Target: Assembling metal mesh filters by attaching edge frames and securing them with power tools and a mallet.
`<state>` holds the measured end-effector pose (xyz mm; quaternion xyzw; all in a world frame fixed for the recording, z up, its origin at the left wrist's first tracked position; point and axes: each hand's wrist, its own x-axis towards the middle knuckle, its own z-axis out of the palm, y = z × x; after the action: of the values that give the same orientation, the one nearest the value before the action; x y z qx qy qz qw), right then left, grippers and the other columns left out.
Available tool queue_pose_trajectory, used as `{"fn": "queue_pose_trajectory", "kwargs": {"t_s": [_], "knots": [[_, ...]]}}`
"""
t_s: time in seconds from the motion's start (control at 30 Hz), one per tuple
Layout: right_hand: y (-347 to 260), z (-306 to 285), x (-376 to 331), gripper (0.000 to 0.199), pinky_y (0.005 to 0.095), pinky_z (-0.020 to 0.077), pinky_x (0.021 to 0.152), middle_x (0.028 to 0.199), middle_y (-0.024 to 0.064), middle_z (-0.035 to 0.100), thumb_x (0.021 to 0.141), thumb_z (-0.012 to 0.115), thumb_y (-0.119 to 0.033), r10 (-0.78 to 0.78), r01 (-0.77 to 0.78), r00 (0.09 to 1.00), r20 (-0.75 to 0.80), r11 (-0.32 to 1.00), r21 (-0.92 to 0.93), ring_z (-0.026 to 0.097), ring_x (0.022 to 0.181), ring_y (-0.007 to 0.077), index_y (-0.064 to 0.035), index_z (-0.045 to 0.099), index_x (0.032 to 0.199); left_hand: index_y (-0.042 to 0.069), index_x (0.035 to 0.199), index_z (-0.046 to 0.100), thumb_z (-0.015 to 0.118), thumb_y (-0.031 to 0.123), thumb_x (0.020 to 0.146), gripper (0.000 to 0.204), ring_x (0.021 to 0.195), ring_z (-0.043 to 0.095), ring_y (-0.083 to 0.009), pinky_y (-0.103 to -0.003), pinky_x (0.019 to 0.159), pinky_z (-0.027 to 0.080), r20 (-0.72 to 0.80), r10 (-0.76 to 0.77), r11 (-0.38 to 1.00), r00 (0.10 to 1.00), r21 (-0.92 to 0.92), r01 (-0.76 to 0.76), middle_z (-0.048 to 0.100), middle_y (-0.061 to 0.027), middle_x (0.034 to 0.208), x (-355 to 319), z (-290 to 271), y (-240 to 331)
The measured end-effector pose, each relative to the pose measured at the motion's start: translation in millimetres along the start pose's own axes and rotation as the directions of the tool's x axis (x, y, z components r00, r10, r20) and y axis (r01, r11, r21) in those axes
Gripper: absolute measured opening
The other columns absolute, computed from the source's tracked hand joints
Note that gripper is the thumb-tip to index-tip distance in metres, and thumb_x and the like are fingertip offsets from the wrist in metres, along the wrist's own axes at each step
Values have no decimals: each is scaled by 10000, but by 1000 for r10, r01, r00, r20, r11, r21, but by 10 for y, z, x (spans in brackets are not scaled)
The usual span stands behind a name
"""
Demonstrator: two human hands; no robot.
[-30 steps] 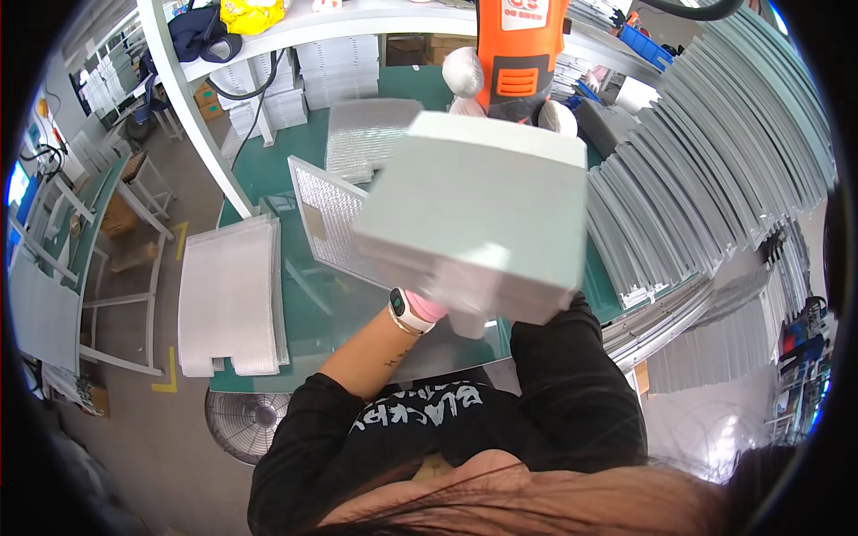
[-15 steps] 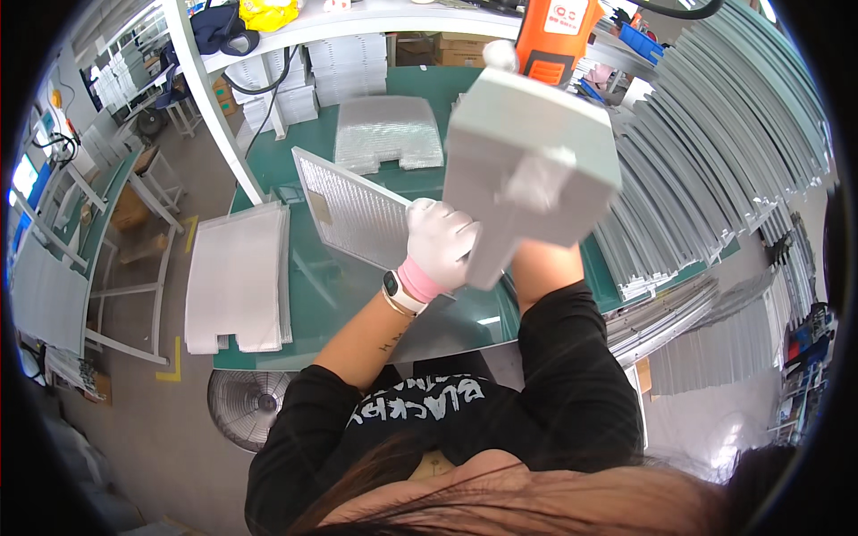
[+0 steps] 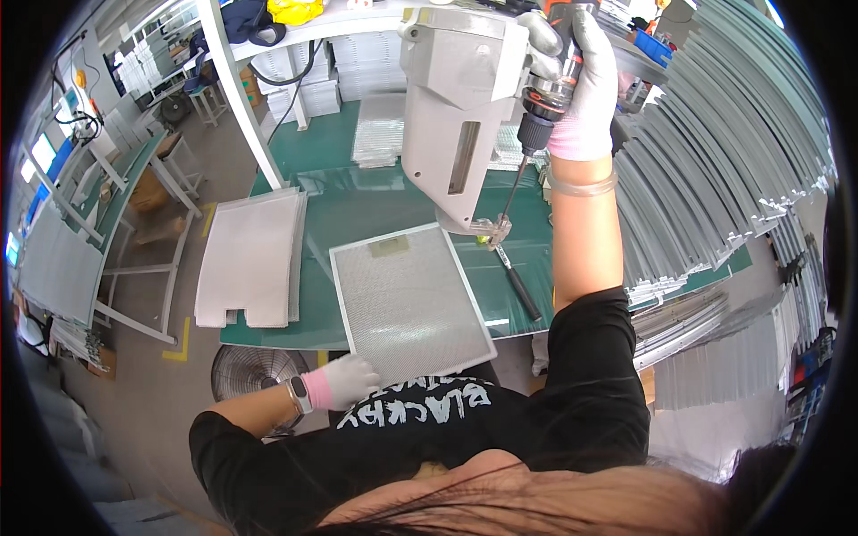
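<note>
We are in a factory workshop: a green-matted surface (image 3: pixel 357 205) on a bare concrete floor, stacks of metal mesh filter panels (image 3: pixel 250 259), racks of aluminium strips (image 3: pixel 715 161), a floor fan (image 3: pixel 246 375), more workstations (image 3: pixel 107 179) nearby.

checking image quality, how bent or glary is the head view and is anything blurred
Head view: strong fisheye, stacked metal strips bow toward the rim; green table shows soft glare; mesh filter panel is sharp; right hand and power screwdriver slightly soft; black vignette at the corners.

Rectangular silver mesh filter panel (image 3: pixel 408 302) lies flat on green table (image 3: pixel 340 201).
</note>
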<state>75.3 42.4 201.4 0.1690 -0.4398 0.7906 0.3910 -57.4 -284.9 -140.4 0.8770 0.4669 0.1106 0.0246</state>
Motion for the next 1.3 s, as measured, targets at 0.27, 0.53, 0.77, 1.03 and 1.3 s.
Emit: {"fn": "queue_pose_trajectory", "kwargs": {"t_s": [0.27, 0.53, 0.77, 1.03, 1.3], "knots": [[41, -289, -46, 357, 164, 412, 447, 858, 67, 592, 964, 555, -343, -16, 37, 959, 284, 997, -71, 545, 606, 76, -28, 536, 1130, 71, 1261, 535, 659, 328, 801, 542, 1000, 581, -317, -483, 896, 456, -595, -398, 725, 699, 264, 637, 588, -162, 1129, 969, -660, -603], [-17, -262, -176, 281, 206, 433, 483, 778, 41, 549, 950, 578, -314, 25, 20, 985, 172, 966, -258, 516, 593, 87, -42, 506, 950, 107, 1147, 675, 639, 452, 772, 511, 979, 613, -333, -462, 902, 444, -3, -880, 475, 475, -53, 879, 684, -125, 1006, 1296, -40, -1848], [-88, -548, -210, 201, 249, 431, 499, 754, 45, 567, 960, 584, -253, -41, 68, 997, 67, 885, -461, 534, 591, 113, -78, 486, 982, 113, 683, 668, 683, 365, 718, 255, 772, 590, -292, -432, 719, 417, -589, -503, 778, 633, 10, 628, 623, -77, 704, 1626, -1066, -953], [286, -259, -781, 584, 238, 406, 468, 743, 47, 532, 947, 593, -318, 16, -32, 996, -85, 982, -184, 515, 566, 116, -45, 374, 1414, 126, 701, 603, 791, 309, 616, 275, 627, 549, -249, -414, 638, 395, -571, -436, 873, 695, -79, 482, 526, -23, 624, 1484, -709, 199], [512, -233, -1120, 743, 260, 416, 482, 717, 64, 527, 915, 650, -418, -28, 8, 995, -99, 981, -194, 505, 531, 128, -40, 303, 1453, 204, 888, 727, 781, 332, 653, 273, 661, 585, -197, -395, 589, 371, -517, -475, 858, 712, -91, 506, 607, 14, 731, 1497, -762, 321]]}}
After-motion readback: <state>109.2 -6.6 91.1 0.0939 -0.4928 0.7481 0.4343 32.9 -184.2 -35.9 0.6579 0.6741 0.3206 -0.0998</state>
